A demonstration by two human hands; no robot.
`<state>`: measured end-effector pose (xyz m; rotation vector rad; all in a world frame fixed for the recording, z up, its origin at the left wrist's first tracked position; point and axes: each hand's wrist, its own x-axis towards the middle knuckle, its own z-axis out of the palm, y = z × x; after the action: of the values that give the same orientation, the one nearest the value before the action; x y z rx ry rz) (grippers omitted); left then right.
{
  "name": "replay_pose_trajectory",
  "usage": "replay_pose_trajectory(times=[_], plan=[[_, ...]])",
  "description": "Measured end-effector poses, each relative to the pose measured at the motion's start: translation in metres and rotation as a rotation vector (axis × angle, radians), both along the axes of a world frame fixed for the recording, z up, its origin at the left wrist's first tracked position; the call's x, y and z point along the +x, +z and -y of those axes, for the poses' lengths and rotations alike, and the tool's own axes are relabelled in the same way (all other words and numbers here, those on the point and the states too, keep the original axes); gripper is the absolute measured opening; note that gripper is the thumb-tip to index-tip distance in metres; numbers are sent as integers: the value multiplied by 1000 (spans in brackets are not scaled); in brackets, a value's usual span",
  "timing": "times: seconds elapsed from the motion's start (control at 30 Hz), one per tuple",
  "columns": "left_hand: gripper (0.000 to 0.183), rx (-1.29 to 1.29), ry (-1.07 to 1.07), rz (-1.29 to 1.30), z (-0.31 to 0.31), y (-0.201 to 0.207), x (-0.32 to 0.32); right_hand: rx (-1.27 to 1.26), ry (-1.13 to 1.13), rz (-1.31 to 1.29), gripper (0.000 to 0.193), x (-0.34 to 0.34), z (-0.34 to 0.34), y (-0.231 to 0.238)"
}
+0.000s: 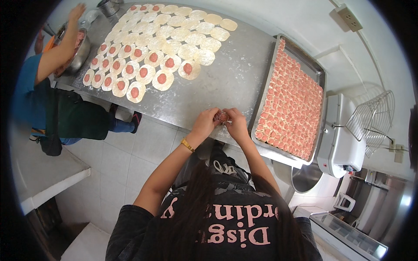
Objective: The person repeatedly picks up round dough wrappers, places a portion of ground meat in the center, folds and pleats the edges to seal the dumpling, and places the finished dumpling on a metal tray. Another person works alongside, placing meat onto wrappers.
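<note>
Your left hand (205, 123) and right hand (236, 124) pinch a meat-filled wrapper (224, 117), apparently mid-pleat, details hard to see; next should be gentle placement in the tray (307, 61).

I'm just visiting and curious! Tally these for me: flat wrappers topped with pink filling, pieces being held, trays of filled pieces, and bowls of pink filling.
Topped wrappers, near group: 18
Topped wrappers, far edge: 3
Pink-filled piece in the hands: 1
Metal tray: 1
Bowl of filling: 1
Total: 24
</note>
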<state>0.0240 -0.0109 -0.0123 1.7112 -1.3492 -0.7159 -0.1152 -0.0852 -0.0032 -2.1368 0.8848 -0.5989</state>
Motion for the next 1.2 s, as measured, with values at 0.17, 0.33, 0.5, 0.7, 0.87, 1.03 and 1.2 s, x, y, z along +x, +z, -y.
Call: replay_pose_trajectory(times=[0.17,0.33,0.5,0.7,0.87,1.03,1.2], plan=[[26,39,42,37,-3,2,4,65,7,-70,51,-3,5,8],[29,50,335,-38,-43,-4,53,-14,-36,-258,63,-12,9,20],[24,42,915,386,-104,-25,152,-6,144,-192,48,-5,2,11],[35,173,1111,512,-111,-38,204,9,159,-90,29,-5,19,9],[40,404,1247,485,-99,-24,198,60,-85,-42,33,-60,143,48],[40,477,1291,495,-85,-24,206,-153,-490,-57,39,-147,325,80],[31,460,1249,371,-91,-35,229,-184,-419,-254,31,-181,445,40]])
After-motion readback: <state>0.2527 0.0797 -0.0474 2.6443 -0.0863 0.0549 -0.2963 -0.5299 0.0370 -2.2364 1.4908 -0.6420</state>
